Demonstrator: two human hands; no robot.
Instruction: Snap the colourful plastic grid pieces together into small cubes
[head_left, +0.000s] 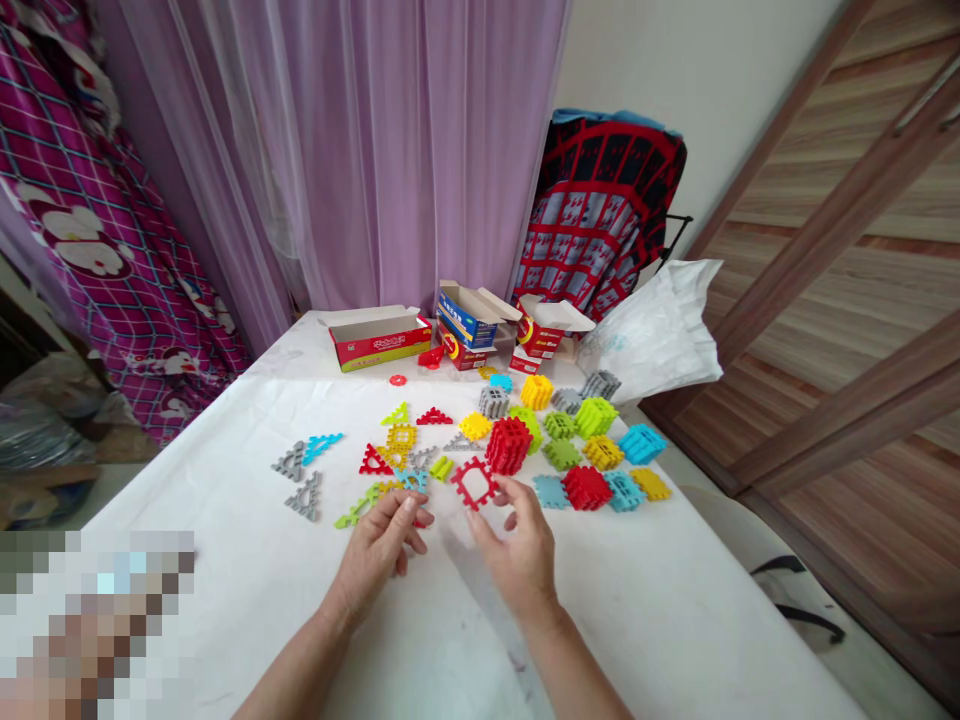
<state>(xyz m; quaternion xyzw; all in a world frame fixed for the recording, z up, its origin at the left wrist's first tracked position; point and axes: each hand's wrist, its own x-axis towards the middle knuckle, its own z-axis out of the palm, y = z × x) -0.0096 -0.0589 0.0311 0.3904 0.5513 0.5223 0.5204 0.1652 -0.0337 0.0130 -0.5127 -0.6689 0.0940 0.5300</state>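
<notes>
My right hand (521,545) pinches a red square frame piece (460,480) with notched edges and an open middle, tilted above the table. Just behind it stands a stack of red square pieces (508,446). My left hand (382,535) is curled, thumb against fingers; a bit of red shows at its fingertips, too small to name. Beyond that hand lie a green triangle piece (358,508), a blue piece (412,480) and yellow square pieces (401,437). Two small green pieces (442,468) rest between the hands and the stacks.
Stacks of coloured squares, among them blue (642,444) and red (587,488), fill the table's right. Grey triangles (304,497) lie left. Behind are an open red box (382,343), a blue box (469,316) and a white bag (652,330). A blurred patch covers the lower left.
</notes>
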